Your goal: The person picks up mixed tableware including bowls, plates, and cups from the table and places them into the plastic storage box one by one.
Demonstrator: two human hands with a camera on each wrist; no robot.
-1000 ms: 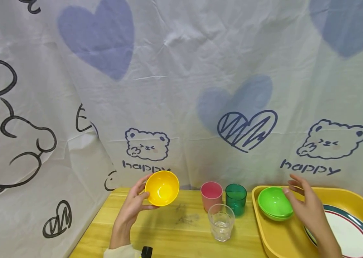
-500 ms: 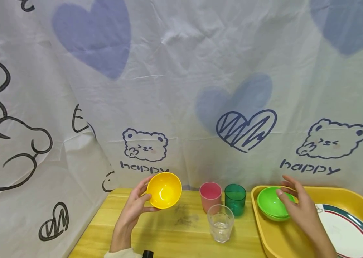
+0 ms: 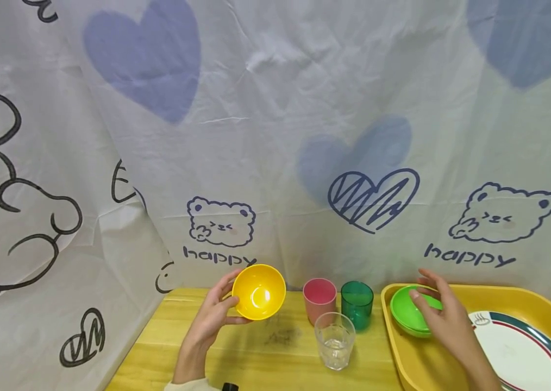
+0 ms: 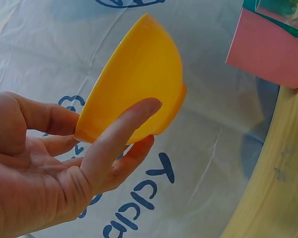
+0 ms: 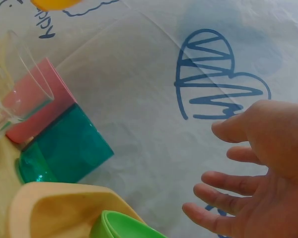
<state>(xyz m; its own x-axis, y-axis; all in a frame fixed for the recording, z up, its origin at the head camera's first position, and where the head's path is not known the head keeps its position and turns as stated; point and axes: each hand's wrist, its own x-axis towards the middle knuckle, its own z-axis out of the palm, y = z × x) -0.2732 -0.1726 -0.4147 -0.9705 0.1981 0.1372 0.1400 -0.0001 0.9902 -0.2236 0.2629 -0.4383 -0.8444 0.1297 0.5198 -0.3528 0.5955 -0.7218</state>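
My left hand (image 3: pixel 214 315) holds a yellow bowl (image 3: pixel 258 292) up over the left part of the table, its open side tilted toward the head camera. In the left wrist view, the thumb lies along the outside of the yellow bowl (image 4: pixel 139 84), with fingers on its rim and underside. My right hand (image 3: pixel 444 317) hovers over the stacked green bowls (image 3: pixel 407 312), its fingers spread and loosely bent. The right wrist view has this hand (image 5: pixel 258 178) with nothing in its grasp, the green bowls (image 5: pixel 124 227) lying below it.
A pink cup (image 3: pixel 319 301), a dark green cup (image 3: pixel 357 304) and a clear glass (image 3: pixel 335 342) stand grouped mid-table. At right, a yellow tray (image 3: pixel 427 364) bears the green bowls and a white plate (image 3: pixel 515 353) with a green-and-red rim. A printed cloth (image 3: pixel 275 136) hangs behind.
My left hand has carried the yellow bowl slightly to the right and down. My right hand has shifted left, further over the green bowls, uncovering more of the plate.
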